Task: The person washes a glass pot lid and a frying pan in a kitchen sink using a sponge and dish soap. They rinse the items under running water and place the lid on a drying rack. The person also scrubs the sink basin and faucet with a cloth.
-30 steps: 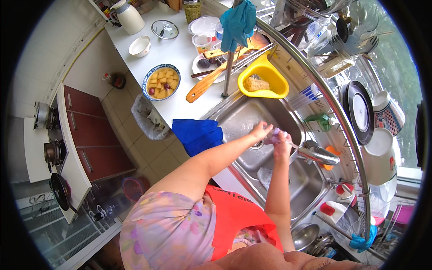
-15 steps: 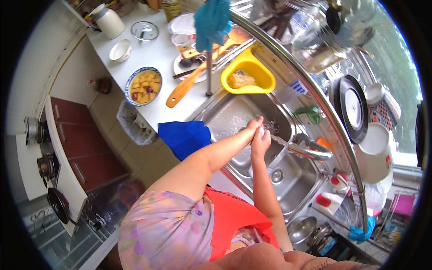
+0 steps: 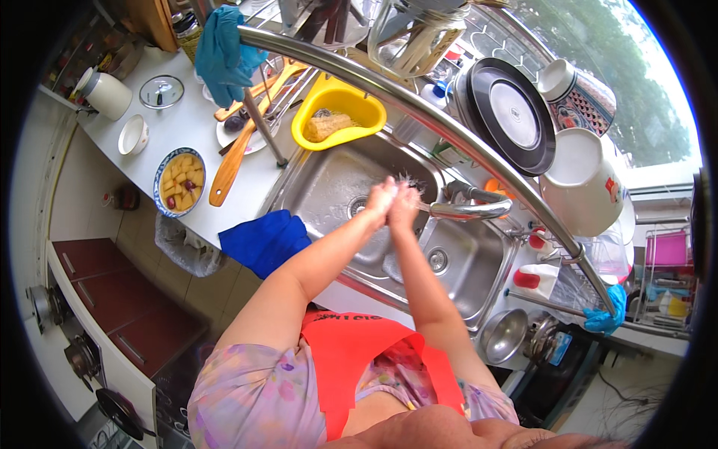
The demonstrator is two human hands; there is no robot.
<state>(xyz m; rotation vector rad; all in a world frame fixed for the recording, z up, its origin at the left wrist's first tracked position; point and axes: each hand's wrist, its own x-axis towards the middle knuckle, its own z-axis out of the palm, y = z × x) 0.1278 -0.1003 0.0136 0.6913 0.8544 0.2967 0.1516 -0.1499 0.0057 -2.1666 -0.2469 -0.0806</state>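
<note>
Both hands are together over the larger basin of the steel sink [image 3: 310, 183], in the running water of the faucet [image 3: 473, 208]. My left hand [image 3: 381, 202] presses against my right hand [image 3: 404, 203], with the fingers of both drawn in. Something whitish shows between them, too small and splashed to name. Water sprays up just beyond the fingertips. At the sink's far edge sits a yellow corner strainer [image 3: 344, 138] with a tan, rough-looking piece [image 3: 329, 127] in it. A blue cloth [image 3: 265, 241] hangs over the counter edge, left of my left forearm.
A steel rack rail [image 3: 426, 116] curves above the sink, holding dark pans [image 3: 512, 112] and a blue glove [image 3: 224, 56]. On the left counter are a bowl of cut yellow pieces [image 3: 179, 182], a wooden spatula [image 3: 230, 168], a white bowl [image 3: 134, 135] and a glass lid [image 3: 161, 91].
My head view has shifted, so the counter and rack sit farther left. The hands stay together under the water but have turned, the right hand now lying more alongside the left.
</note>
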